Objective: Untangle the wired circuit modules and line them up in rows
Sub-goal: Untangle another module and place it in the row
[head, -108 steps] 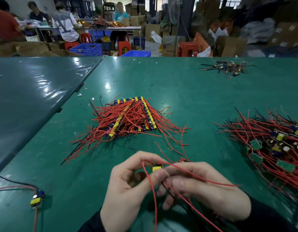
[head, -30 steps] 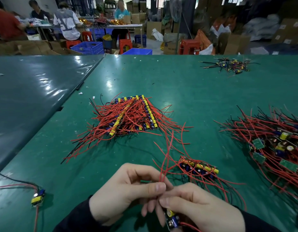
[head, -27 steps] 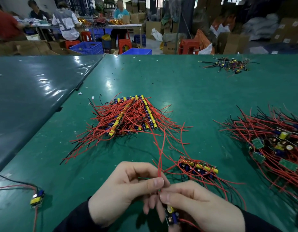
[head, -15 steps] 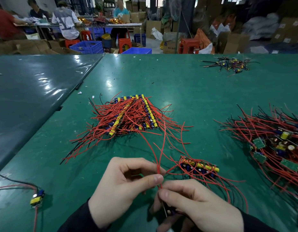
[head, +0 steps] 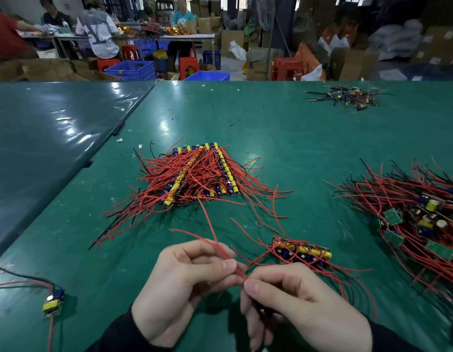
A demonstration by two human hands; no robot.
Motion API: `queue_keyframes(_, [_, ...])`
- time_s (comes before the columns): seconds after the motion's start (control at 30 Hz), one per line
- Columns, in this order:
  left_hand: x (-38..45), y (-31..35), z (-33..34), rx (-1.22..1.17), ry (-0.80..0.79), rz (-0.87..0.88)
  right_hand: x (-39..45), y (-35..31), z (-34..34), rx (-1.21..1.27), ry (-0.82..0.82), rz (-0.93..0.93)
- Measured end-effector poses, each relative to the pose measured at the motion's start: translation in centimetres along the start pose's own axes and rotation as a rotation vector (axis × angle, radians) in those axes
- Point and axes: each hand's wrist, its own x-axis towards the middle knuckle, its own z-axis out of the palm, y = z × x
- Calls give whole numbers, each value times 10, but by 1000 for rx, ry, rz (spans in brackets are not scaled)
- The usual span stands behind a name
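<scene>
Both hands meet low in the middle of the green table (head: pixel 296 128). My left hand (head: pixel 184 283) pinches red wires (head: pixel 212 240) between thumb and fingers. My right hand (head: pixel 296 303) grips a small circuit module whose body is mostly hidden under its fingers. The wires fan up and to the left from the pinch. A short row of modules (head: pixel 301 252) with yellow and blue parts lies just right of my hands. A larger stack of lined-up modules (head: pixel 202 174) sits in the middle of the table. A tangled heap of modules (head: pixel 418 217) lies at the right.
A single module (head: pixel 52 299) with red and black leads lies at the lower left. A small tangle of dark wired parts (head: pixel 347 96) sits at the far right. A darker table (head: pixel 42 138) adjoins on the left. People sit at benches beyond, among crates and cartons.
The red wires that stood upright between my hands now lean left and lower. The module under my right hand has slipped out of sight. My left hand has shifted a little to the right.
</scene>
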Motion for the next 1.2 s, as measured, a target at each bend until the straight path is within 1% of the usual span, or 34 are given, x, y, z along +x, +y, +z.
queue_keyframes(0.07, [-1, 2, 0, -43, -41, -75, 0, -3, -2, 52, -65, 8])
queue_keyframes(0.1, [-1, 3, 1, -49, -51, -86, -1, -4, -3, 55, -71, 9])
queue_keyframes(0.17, [0, 2, 2, -13, -40, -45, -1, -2, -3, 26, -26, 16])
queue_keyframes(0.23, [1, -1, 2, 49, -10, 32, 0, 3, -2, -22, 30, 25])
queue_keyframes(0.33, [3, -4, 1, 45, 2, 48, 1, 5, -3, -6, 30, 31])
queue_keyframes(0.4, [2, -3, -1, -13, -22, 12, 1, 1, -4, 92, -30, 46])
queue_keyframes(0.47, [1, -3, -1, -99, -65, -21, 0, -4, -7, 261, -121, 101])
queue_keyframes(0.53, [2, -3, -1, -146, -98, -24, -1, -4, -10, 370, -185, 148])
queue_keyframes(0.77, [3, -1, 1, -43, -67, 108, 3, 6, -11, 477, -191, 214])
queue_keyframes(0.87, [3, -4, 2, -14, -57, 190, 3, 5, -9, 485, -135, 277])
queue_keyframes(0.9, [3, -4, 3, -5, -46, 218, 2, 4, -9, 447, -101, 279])
queue_keyframes(1.0, [5, -9, 3, 74, 10, 283, 3, 6, -8, 230, 24, 248])
queue_keyframes(1.07, [5, -12, 5, 81, 51, 295, 1, 5, -7, 107, 89, 224])
queue_keyframes(1.1, [5, -13, 6, 79, 69, 288, 0, 6, -6, 4, 122, 178])
queue_keyframes(1.13, [6, -13, 7, 74, 83, 272, -1, 8, -5, -153, 170, 104])
queue_keyframes(1.2, [7, -13, 7, 58, 111, 224, -5, 14, -3, -607, 289, -88])
